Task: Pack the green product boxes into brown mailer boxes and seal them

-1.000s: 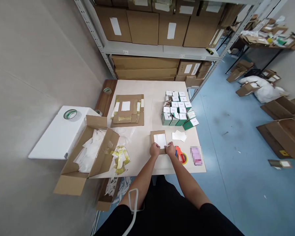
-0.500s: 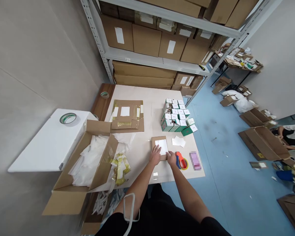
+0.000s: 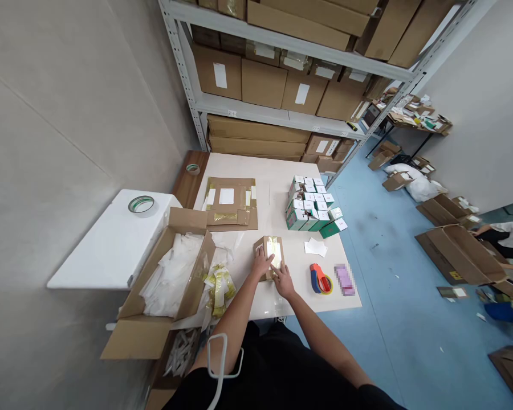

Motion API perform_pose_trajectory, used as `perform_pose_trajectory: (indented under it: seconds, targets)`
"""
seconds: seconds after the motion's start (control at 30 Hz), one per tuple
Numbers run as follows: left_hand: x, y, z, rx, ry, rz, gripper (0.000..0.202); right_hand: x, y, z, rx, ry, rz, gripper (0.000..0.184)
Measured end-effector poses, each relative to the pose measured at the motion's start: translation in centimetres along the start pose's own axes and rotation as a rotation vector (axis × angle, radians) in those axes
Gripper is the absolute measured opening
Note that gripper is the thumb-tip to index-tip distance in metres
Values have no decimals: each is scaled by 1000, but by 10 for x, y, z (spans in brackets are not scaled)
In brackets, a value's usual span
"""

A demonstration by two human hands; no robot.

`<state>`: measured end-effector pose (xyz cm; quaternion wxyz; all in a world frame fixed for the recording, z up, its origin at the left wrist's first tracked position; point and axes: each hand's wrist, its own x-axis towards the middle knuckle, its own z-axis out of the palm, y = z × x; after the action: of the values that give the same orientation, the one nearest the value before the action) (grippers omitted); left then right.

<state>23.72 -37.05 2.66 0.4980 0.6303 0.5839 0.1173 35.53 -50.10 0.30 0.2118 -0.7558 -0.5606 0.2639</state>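
Note:
A small cardboard box (image 3: pixel 277 239) sits near the front of the table, two of its faces showing. Shiny tape covers a white patch on its upper face. My left hand (image 3: pixel 261 264) grips the box at its left side, thumb toward the top. At the near right corner, my right hand (image 3: pixel 284 282) holds it with fingers against the edge. Right of the hands lies a red and blue tape dispenser (image 3: pixel 320 278) with a yellow roll. White paper slips (image 3: pixel 315 247) rest beyond it.
Green and white boxes (image 3: pixel 310 205) are grouped at the back right. Flattened cardboard (image 3: pixel 233 219) lies back left. An open carton (image 3: pixel 190 219) of white bags stands left, beside crumpled yellow tape (image 3: pixel 220 287). Shelving (image 3: pixel 273 117) stands behind the table.
The box has been turned and tipped between my hands, so a taped face now points up. Both hands shifted left with it, the right one moving onto its near edge. The camera view shifted slightly.

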Motion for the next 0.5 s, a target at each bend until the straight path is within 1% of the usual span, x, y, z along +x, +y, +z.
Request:
perform_pose_trajectory:
  seconds: [0.07, 0.13, 0.23, 0.3, 0.33, 0.4, 0.5]
  targets:
    - [0, -12, -8, -107, 16, 10, 86, -5, -10, 10, -61, -58, -23, 60]
    - [-2, -27, -15, -228, 14, 2, 84, -9, -18, 14, -104, -128, -37, 69]
    - [-8, -45, -23, -357, 12, 3, 83, -15, -21, 11, -147, -232, -45, 92]
    - [-14, -50, -23, -381, 35, 9, 83, -18, -20, 5, -170, -263, -49, 101]
    - [-17, -52, -21, -379, 52, 5, 82, -19, -18, 3, -175, -264, -58, 101]
    - [-28, -54, -15, -357, 91, -7, 79, -20, -13, 0, -163, -243, -92, 96]
    - [-47, -59, -2, -291, 126, -23, 72, -22, -1, -1, -70, -183, -164, 89]
